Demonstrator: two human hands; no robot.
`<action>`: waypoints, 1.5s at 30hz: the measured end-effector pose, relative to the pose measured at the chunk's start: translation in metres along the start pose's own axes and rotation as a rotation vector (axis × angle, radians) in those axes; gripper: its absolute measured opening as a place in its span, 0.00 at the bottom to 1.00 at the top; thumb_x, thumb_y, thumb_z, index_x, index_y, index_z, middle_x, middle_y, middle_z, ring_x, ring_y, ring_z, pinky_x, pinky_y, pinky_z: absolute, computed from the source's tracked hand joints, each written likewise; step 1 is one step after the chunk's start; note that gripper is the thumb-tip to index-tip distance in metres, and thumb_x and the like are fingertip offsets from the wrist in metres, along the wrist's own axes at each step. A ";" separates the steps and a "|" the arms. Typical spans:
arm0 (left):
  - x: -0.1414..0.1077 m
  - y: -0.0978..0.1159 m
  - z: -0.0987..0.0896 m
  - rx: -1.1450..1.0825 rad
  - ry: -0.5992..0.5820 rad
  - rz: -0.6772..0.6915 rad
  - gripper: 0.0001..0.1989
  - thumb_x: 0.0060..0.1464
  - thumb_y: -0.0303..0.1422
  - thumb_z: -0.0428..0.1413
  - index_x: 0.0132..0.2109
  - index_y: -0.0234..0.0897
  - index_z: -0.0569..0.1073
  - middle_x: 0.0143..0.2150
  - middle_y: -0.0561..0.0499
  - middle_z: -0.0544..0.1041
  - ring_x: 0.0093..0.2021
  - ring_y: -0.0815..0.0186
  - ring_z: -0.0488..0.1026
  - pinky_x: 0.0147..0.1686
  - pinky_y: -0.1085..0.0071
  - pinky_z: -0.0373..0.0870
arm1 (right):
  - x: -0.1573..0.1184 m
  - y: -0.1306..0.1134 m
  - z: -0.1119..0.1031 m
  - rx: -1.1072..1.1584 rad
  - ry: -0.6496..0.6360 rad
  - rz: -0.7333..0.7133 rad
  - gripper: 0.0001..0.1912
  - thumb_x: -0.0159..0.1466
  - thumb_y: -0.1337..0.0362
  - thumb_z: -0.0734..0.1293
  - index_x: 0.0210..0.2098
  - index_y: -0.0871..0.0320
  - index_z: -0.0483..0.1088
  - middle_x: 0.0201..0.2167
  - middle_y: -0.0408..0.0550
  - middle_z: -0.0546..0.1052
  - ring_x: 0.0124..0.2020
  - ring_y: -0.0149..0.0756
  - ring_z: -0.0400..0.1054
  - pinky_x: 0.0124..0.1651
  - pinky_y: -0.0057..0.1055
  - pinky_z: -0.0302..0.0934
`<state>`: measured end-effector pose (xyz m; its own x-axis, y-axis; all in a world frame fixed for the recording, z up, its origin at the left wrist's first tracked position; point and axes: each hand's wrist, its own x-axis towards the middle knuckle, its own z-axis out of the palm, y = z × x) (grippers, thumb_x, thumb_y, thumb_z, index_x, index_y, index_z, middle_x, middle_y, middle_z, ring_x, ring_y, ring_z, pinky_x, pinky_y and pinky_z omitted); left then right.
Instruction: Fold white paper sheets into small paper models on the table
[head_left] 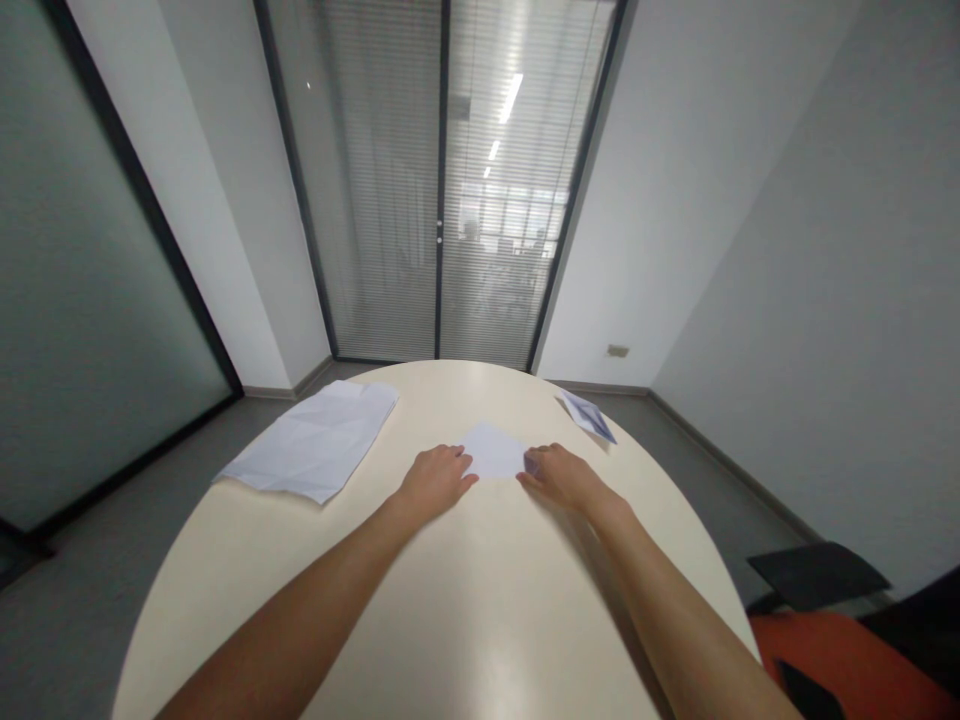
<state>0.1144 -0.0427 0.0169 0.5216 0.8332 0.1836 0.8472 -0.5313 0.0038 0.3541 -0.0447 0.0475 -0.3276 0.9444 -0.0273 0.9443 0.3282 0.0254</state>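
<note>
A small piece of folded white paper [493, 450] lies on the table between my hands, its far edge rising to a blunt point. My left hand [437, 480] is closed at its left edge, fingers curled and thumb toward me. At the opposite edge my right hand [559, 474] pinches the right corner, where a darker bit of paper shows under the fingers. The fingertips of both hands are partly hidden.
The round cream table [465, 580] bears a stack of creased white sheets [315, 440] on the left. Toward the far right edge rests a folded paper piece [589, 416] with dark shading. An orange chair [840, 660] with black armrests stands at the lower right.
</note>
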 end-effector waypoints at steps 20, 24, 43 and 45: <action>0.000 -0.001 0.002 -0.031 0.018 -0.012 0.16 0.66 0.43 0.51 0.50 0.38 0.75 0.53 0.42 0.77 0.50 0.54 0.76 0.47 0.61 0.72 | 0.003 0.003 0.004 -0.015 0.045 -0.031 0.17 0.69 0.55 0.61 0.42 0.60 0.76 0.43 0.58 0.79 0.48 0.46 0.71 0.46 0.33 0.58; 0.000 -0.001 -0.001 -0.043 -0.002 -0.020 0.13 0.66 0.40 0.50 0.50 0.40 0.75 0.53 0.44 0.77 0.51 0.56 0.76 0.48 0.61 0.71 | 0.002 0.002 0.002 -0.001 0.033 -0.041 0.17 0.69 0.54 0.61 0.40 0.60 0.76 0.43 0.57 0.79 0.46 0.44 0.71 0.44 0.32 0.58; -0.001 0.000 0.004 -0.058 0.063 -0.054 0.16 0.65 0.42 0.50 0.50 0.38 0.74 0.49 0.43 0.75 0.46 0.56 0.76 0.45 0.62 0.72 | 0.000 0.003 0.001 0.026 0.041 -0.034 0.23 0.72 0.50 0.57 0.47 0.59 0.76 0.44 0.58 0.80 0.50 0.46 0.71 0.49 0.32 0.59; -0.001 -0.001 0.004 -0.063 0.050 -0.079 0.14 0.65 0.39 0.49 0.48 0.38 0.75 0.48 0.43 0.75 0.44 0.57 0.76 0.44 0.63 0.72 | 0.001 0.005 0.004 0.048 0.042 -0.039 0.23 0.72 0.51 0.56 0.49 0.59 0.76 0.45 0.58 0.80 0.51 0.46 0.70 0.52 0.32 0.58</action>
<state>0.1139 -0.0423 0.0125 0.4461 0.8652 0.2289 0.8769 -0.4737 0.0815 0.3587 -0.0419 0.0437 -0.3644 0.9311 0.0148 0.9309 0.3646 -0.0224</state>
